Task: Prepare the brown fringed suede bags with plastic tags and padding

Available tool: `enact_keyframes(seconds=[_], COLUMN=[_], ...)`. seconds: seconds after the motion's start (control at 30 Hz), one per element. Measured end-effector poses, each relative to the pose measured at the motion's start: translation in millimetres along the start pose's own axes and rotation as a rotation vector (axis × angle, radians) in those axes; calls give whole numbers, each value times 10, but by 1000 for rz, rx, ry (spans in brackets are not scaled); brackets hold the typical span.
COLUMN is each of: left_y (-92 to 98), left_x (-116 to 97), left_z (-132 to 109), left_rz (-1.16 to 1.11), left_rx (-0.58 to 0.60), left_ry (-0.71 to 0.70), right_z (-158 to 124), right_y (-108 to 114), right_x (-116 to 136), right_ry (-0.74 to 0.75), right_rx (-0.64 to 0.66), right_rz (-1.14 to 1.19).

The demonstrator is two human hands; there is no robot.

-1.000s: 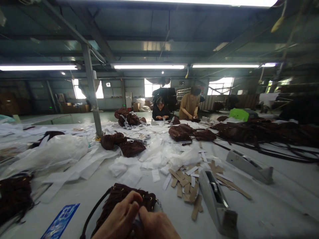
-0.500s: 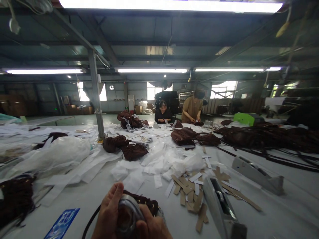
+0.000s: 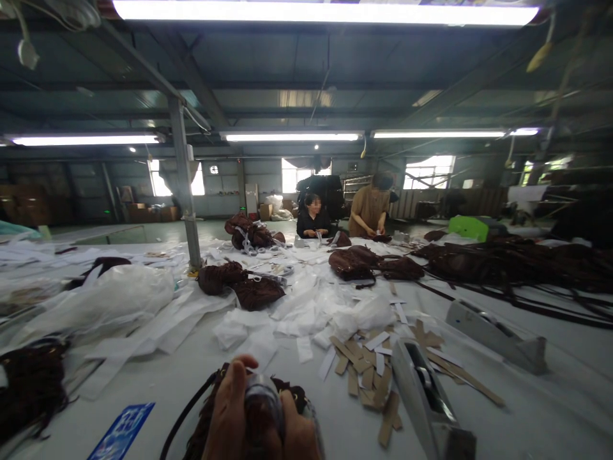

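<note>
At the bottom middle of the head view, my left hand (image 3: pixel 230 409) and my right hand (image 3: pixel 299 428) close around a rounded, shiny grey-wrapped piece (image 3: pixel 263 393) with dark brown showing inside. Its exact kind is unclear. My left thumb points up along its left side, while my right fingers press on its right. Behind and beneath both hands lies a dark brown bag (image 3: pixel 290 387) with gold eyelets, mostly covered by them. A thin dark strap (image 3: pixel 179 418) curves out to the left.
Right of my hands are cardboard strips (image 3: pixel 368 370) and two grey tape dispensers (image 3: pixel 426 390) (image 3: pixel 495 335). White wrapping paper (image 3: pixel 306 313) and brown bags (image 3: pixel 253 287) lie farther back. A blue printed packet (image 3: pixel 122 431) is at left. Two people (image 3: pixel 371 211) (image 3: pixel 312 220) work across the table.
Both hands have shifted slightly right with the grey-wrapped piece. They have turned it and drawn closer together, and more of the brown bag shows at the left.
</note>
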State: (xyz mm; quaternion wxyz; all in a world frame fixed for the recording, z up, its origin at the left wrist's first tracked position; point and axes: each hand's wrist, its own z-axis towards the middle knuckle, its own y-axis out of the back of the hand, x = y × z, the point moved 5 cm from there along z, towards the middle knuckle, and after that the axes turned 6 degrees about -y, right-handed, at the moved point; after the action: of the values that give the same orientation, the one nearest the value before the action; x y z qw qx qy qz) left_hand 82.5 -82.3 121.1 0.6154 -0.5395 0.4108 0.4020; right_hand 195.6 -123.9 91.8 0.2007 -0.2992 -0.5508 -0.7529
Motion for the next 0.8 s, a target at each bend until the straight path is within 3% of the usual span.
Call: enact_keyframes(seconds=[0.13, 0.2, 0.23, 0.33, 0.53, 0.73, 0.8], left_y=[-192, -250, -267, -245, -99, -73, -91], left_x=[-287, -402, -431, -374, -160, -73, 33], left_z=[-79, -134, -146, -102, 18, -16, -25], left_rz=[440, 642, 675, 510, 59, -168, -274], left_rx=[583, 751, 777, 666, 375, 83, -9], left_ry=[-52, -101, -122, -96, -7, 133, 206], right_z=[22, 3, -3, 15, 11, -29, -49], right_y=[116, 206, 247, 331, 359, 151, 68], right_x=[128, 240, 285, 299, 58, -108, -96], right_ry=[303, 440, 473, 391, 250, 75, 42], right_rx=[266, 296, 295, 285, 272, 259, 188], right_rz=[-327, -374, -371, -324, -134, 4, 106])
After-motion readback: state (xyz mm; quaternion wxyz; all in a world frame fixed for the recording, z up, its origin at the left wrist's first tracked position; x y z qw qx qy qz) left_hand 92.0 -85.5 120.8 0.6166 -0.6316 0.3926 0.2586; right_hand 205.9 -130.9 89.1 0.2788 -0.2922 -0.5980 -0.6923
